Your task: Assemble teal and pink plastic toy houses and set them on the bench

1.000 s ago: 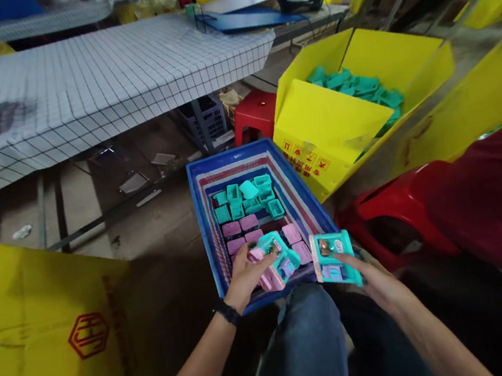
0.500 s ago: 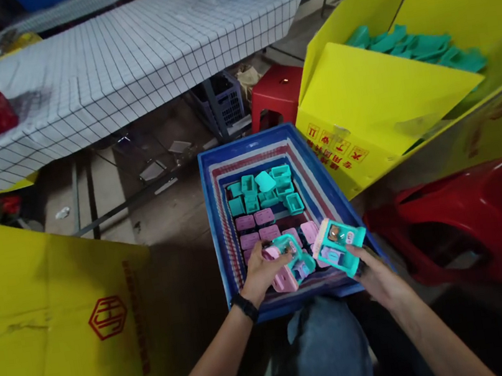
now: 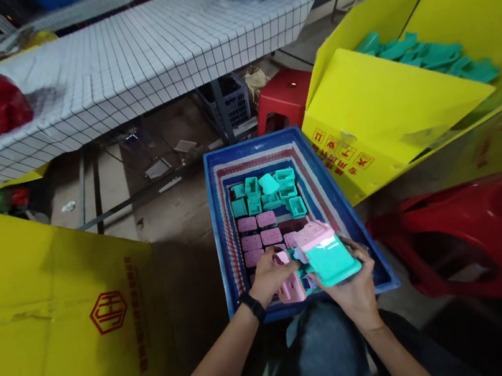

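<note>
Head view: right hand (image 3: pixel 353 289) grips a teal toy panel (image 3: pixel 332 257) with a pink top edge, over the blue crate (image 3: pixel 386 268) at 6 o'clock; left hand (image 3: pixel 268 276) pinches a pink-and-teal piece (image 3: pixel 290 284) just beside it; loose teal and pink parts lie toward 12. Judged light, rigid, smooth moulded plastic; hold by side edges, not thin tabs.

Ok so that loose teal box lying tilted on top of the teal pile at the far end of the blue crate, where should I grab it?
Judging by its pose, take the tilted teal box from above, pinching its two long sides. It lies on top of the other teal pieces in the blue crate, so its upper face and sides look free, while neighbours crowd its base.
</note>
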Demonstrator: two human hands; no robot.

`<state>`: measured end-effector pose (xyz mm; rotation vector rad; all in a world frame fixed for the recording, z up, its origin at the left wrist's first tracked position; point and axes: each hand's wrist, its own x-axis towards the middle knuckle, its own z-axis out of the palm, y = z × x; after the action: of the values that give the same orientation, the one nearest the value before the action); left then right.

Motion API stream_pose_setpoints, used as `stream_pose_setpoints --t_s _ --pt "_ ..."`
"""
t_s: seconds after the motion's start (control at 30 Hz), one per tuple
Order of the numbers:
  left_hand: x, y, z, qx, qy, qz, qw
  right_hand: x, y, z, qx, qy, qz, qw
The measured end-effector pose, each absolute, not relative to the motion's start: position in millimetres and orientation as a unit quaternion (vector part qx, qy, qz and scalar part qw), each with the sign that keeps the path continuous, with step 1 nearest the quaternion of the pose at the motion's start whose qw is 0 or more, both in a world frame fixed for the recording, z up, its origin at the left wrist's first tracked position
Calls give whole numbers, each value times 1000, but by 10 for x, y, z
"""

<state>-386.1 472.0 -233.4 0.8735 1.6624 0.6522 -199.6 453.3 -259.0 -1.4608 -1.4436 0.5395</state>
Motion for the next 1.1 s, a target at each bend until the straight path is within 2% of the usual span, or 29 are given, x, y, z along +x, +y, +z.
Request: stream_pose_setpoints --t_s 0.1,0.23,0.4,0.63,0.9,1.1 --pt "-3874 4689 -2233 419 709 257 505 -1842 4328 -2465 -547 -682 194 444" --pt "-3933 4594 -1962 474 709 248 459 -1662 3978 -2287 -529 -705 260 395" --pt "-3977 4404 -1574 547 699 239 394 -1701 3729 -1956 -516 -577 424 470" --pt "-3990 4090 -1176 583 675 286 351 -1885 3608 -1523 -560 -405 515 506" --pt "-4073 3751 -709 610 662 292 321 -1752 3295 -1012 -550 -468 531 443" --pt "-4091 3560 -386 648 657 269 277 -1745 3090 -817 -509 -497 525 467"
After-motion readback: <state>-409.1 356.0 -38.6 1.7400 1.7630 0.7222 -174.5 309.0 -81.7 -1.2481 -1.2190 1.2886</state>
